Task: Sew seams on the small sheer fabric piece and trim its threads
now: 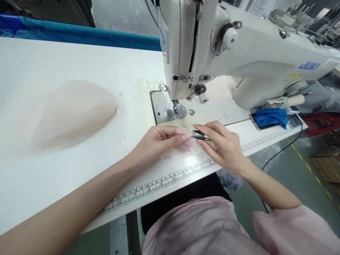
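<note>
My left hand point(162, 141) pinches the edge of a small sheer pale fabric piece point(183, 151) lying on the white table just in front of the needle plate point(166, 111). My right hand point(223, 145) grips a small black and green tool point(202, 136), likely thread snips, its tip meeting the fabric at my left fingertips. Both hands sit close together, below the presser foot point(175, 105) of the white sewing machine point(239, 53).
A heap of sheer cream fabric point(71, 113) lies on the table at left. A printed ruler strip point(164, 180) runs along the table's front edge. Blue cloth point(272, 117) and a phone sit under the machine arm at right. A black cable point(281, 150) hangs off the right edge.
</note>
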The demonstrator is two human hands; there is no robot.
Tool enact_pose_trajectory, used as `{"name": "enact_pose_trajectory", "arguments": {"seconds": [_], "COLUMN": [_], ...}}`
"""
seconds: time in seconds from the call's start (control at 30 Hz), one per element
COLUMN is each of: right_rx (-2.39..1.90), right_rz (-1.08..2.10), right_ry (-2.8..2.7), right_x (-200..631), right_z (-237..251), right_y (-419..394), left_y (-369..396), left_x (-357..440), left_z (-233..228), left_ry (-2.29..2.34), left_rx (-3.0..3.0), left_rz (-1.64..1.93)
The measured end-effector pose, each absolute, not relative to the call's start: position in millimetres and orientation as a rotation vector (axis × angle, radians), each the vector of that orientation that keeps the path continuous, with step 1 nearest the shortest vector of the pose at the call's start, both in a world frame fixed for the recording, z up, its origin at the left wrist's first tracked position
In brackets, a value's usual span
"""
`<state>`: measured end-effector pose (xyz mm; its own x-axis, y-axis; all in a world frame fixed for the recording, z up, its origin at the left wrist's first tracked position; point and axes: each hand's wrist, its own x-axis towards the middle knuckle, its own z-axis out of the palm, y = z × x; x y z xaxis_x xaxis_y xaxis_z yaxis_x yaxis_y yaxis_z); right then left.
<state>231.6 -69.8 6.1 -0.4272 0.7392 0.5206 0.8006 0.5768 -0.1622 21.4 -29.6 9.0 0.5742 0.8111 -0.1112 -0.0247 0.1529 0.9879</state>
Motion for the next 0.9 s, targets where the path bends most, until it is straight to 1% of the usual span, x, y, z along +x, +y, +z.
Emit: {"name": "enact_pose_trajectory", "arguments": {"seconds": [0.9], "right_rx": [-1.215], "right_rz": [-0.165], "right_ry": [-2.258], "right_x": [230.8], "right_z": [7.5], "right_y": [-68.8], "left_y": [-29.5], "left_x": [22.2], "left_z": [10.3], "left_ry": [0.755], "left_rx": [1.286], "left_rz": [0.699]}}
